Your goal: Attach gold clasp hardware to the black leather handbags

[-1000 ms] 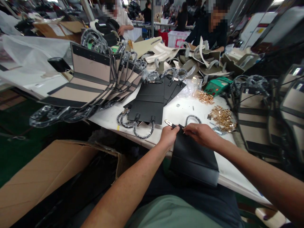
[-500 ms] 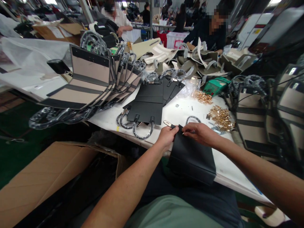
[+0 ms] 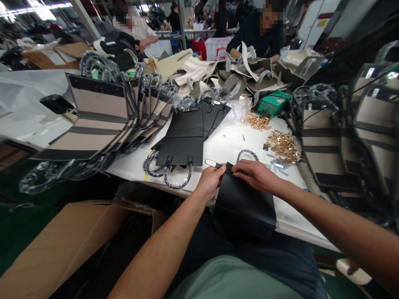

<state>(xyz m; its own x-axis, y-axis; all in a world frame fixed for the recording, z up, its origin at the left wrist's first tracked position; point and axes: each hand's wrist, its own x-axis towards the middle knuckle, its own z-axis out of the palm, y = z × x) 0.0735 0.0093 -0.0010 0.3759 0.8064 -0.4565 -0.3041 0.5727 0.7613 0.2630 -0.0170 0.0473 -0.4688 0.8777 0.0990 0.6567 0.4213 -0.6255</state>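
Observation:
A black leather bag panel (image 3: 246, 203) hangs over the near table edge toward my lap. My left hand (image 3: 212, 180) is closed on a short black strap at its top edge; the strap's metal-plated end (image 3: 213, 163) sticks out to the left past the thumb. Close beside it, my right hand (image 3: 254, 173) is bent over the same edge, fingertips pinched together. Whatever lies between those fingertips is too small to make out. Just behind the right hand a plastic-wrapped handle (image 3: 247, 156) loops up from the panel.
Black bag panels (image 3: 181, 147) with wrapped handles lie left of centre, beside a stack of opened panels (image 3: 101, 104). Gold-coloured metal pieces (image 3: 283, 146) are heaped at right near a green box (image 3: 272, 104). A cardboard box (image 3: 65, 236) stands at lower left. Co-workers sit across the table.
The camera view has shifted, so the scene sits further left. Both hands stay at the panel's top edge, with only slight finger movement.

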